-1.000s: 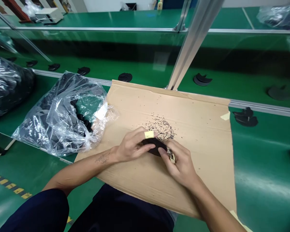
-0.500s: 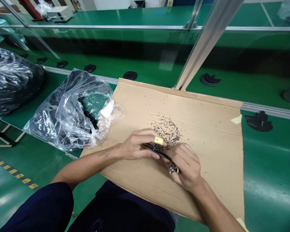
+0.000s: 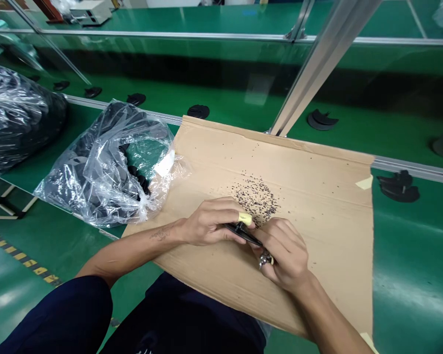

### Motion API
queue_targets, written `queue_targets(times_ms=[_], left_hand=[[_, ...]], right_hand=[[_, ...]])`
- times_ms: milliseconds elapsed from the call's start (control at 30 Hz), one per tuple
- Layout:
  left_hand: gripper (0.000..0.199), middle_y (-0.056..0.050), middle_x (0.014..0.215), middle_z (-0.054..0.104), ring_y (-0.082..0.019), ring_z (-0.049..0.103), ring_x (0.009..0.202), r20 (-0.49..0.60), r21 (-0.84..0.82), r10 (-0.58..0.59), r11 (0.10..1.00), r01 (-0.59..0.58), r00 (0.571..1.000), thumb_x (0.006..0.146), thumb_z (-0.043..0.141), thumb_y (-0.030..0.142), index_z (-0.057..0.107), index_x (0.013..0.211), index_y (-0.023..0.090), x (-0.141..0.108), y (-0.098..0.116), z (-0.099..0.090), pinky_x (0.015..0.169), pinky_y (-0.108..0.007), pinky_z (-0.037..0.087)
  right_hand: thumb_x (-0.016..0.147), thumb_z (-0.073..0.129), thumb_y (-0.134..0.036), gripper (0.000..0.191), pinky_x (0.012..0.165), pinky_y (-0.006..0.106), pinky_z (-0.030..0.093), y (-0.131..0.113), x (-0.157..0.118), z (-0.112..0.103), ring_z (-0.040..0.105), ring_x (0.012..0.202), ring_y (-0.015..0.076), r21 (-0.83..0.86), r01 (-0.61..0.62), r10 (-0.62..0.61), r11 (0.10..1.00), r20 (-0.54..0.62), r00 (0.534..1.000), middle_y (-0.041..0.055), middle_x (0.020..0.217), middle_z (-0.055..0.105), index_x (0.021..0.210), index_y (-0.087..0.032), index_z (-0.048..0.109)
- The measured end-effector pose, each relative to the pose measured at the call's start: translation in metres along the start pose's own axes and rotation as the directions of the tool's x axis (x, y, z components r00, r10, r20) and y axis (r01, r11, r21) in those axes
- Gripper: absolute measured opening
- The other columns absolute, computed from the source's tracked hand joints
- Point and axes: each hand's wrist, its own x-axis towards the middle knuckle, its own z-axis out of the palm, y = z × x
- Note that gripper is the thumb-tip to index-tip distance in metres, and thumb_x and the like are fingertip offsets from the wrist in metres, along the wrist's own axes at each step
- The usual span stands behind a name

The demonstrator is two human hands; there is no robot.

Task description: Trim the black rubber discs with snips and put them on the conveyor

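Both of my hands are closed on a thin black plastic part (image 3: 243, 233), held tilted over the cardboard. My left hand (image 3: 208, 222) pinches its left end between thumb and fingers; yellow tape wraps one fingertip. At the other end, my right hand (image 3: 286, 250) grips the part with curled fingers. A shiny metal piece (image 3: 266, 258) shows at the right hand's fingers; whether it is a ring or a tool I cannot tell. Just beyond the hands, many tiny black bits (image 3: 256, 196) lie scattered on the cardboard sheet (image 3: 332, 236).
Left of the cardboard lies a clear plastic bag (image 3: 96, 172) with black parts inside. A larger, full bag (image 3: 18, 118) stands farther left. Several black parts, such as one at the right (image 3: 398, 186), rest along the green surface. A metal post (image 3: 317, 73) rises behind the cardboard.
The black part has tilted slightly, showing more of its upper face. Both hands keep their grip in nearly the same place. The view has shifted slightly.
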Motion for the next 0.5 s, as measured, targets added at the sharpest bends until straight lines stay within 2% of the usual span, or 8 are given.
queue_targets(times_ms=[100,267,500], left_hand=[[0.026,-0.011,0.093,0.076,-0.017,0.071,0.086,-0.001,-0.001,-0.006,1.000,0.006,1.000,0.097,0.064,0.036,0.071,0.104,0.013,0.0001,0.0010,0.0008,0.078,-0.032,0.060],[0.021,-0.008,0.088,0.077,-0.016,0.071,0.082,-0.034,0.029,0.034,0.999,-0.033,0.999,0.092,0.072,0.035,0.071,0.098,0.015,-0.0005,0.0026,0.0009,0.075,-0.030,0.060],[0.022,-0.011,0.092,0.078,-0.017,0.073,0.085,-0.032,0.014,0.024,1.000,-0.024,0.999,0.095,0.068,0.034,0.071,0.103,0.013,-0.0011,0.0012,0.0003,0.077,-0.031,0.061]], right_hand=[[0.089,0.056,-0.010,0.017,0.066,0.036,0.045,0.0001,0.0006,-0.0006,0.055,0.068,0.0191,-0.015,0.006,-0.006,1.000,-0.005,1.000,0.0039,0.073,0.063,0.100,-0.022,0.061],[0.088,0.052,-0.008,0.020,0.065,0.036,0.044,0.0004,0.0027,-0.0018,0.054,0.069,0.0199,-0.009,0.040,-0.040,0.999,-0.003,0.999,0.0053,0.075,0.063,0.101,-0.021,0.059],[0.086,0.056,-0.006,0.022,0.067,0.036,0.044,0.0007,0.0021,-0.0019,0.054,0.069,0.0194,-0.017,0.038,-0.038,0.999,-0.002,0.999,0.0045,0.074,0.062,0.102,-0.021,0.059]])
